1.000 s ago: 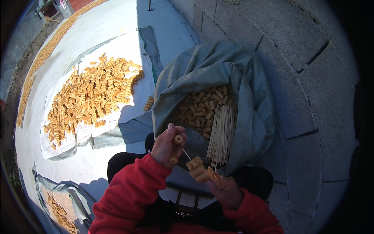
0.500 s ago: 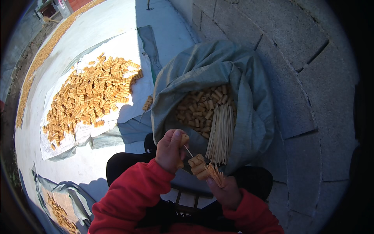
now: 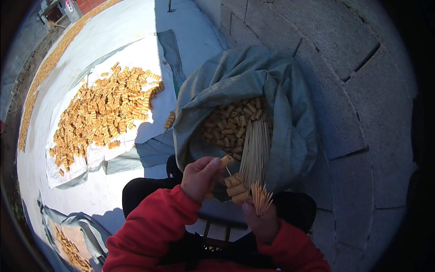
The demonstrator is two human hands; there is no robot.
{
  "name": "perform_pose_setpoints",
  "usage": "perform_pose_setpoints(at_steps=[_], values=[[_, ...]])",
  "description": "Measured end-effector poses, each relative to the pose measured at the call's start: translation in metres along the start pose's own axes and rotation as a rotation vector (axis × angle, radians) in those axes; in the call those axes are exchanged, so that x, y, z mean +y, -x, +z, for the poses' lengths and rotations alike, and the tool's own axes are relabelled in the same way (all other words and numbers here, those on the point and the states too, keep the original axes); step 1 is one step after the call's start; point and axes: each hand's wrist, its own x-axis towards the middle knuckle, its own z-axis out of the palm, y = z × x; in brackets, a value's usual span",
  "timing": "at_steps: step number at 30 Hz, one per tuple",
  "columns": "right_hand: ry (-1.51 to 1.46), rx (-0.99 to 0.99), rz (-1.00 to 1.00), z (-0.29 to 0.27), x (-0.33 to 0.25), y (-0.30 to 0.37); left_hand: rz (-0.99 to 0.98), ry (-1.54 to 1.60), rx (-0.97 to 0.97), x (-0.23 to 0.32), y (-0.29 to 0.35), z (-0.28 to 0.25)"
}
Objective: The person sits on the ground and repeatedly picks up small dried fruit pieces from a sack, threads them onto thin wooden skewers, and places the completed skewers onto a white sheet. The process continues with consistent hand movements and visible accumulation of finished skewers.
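Observation:
My left hand [image 3: 199, 178] is closed, pinching a short tan roll [image 3: 226, 161] between thumb and forefinger. A thin skewer runs from that roll down to a row of three similar rolls [image 3: 237, 188] threaded side by side. At the lower end of this row, my right hand [image 3: 264, 223] is closed around a bundle of pointed wooden skewers [image 3: 261, 198], tips up. Its thumb lies against the lowest roll. Just beyond both hands stands a grey-green woven sack [image 3: 290, 122], its mouth folded open. Loose tan rolls [image 3: 226, 127] fill it, with a sheaf of pale skewers [image 3: 256, 149] lying on them.
To the left, a large heap of skewered rolls [image 3: 106, 106] lies on a white sheet [image 3: 149, 129]. One loaded skewer [image 3: 169, 120] rests beside the sack. Lower left is another sheet [image 3: 88, 222] with more pieces. A block wall [image 3: 349, 113] rises along the right.
My left hand has turned, and its roll now shows more fully, farther right. The threaded rolls moved slightly up and right. The skewer bundle in my right hand has tilted more upright.

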Motion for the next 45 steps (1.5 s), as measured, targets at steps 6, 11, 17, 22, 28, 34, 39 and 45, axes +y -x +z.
perform_pose_setpoints(at_steps=[6,11,17,22,28,34,39,45], values=[[-0.085,-0.009,0.081,-0.001,-0.017,-0.003,0.179,-0.275,-0.186,0.001,0.003,-0.004],[-0.153,-0.026,0.231,-0.009,-0.022,-0.002,0.172,-0.472,-0.258,0.004,-0.001,-0.010],[-0.210,-0.032,0.263,-0.006,-0.029,-0.006,-0.011,0.183,-0.127,0.002,-0.004,-0.010],[-0.036,-0.287,0.132,-0.011,-0.010,0.001,0.005,0.551,-0.076,0.013,-0.020,-0.037],[0.150,-0.362,-0.042,-0.010,0.004,-0.002,-0.049,0.653,-0.056,0.011,-0.021,-0.038],[0.238,-0.414,-0.131,-0.012,-0.004,-0.003,-0.133,0.528,-0.085,0.001,-0.021,-0.041],[0.133,-0.306,-0.076,-0.007,-0.008,-0.003,-0.196,0.530,-0.160,0.007,-0.018,-0.037],[-0.371,-0.168,0.313,-0.017,-0.012,-0.006,0.062,0.217,-0.290,0.017,-0.004,-0.025]])
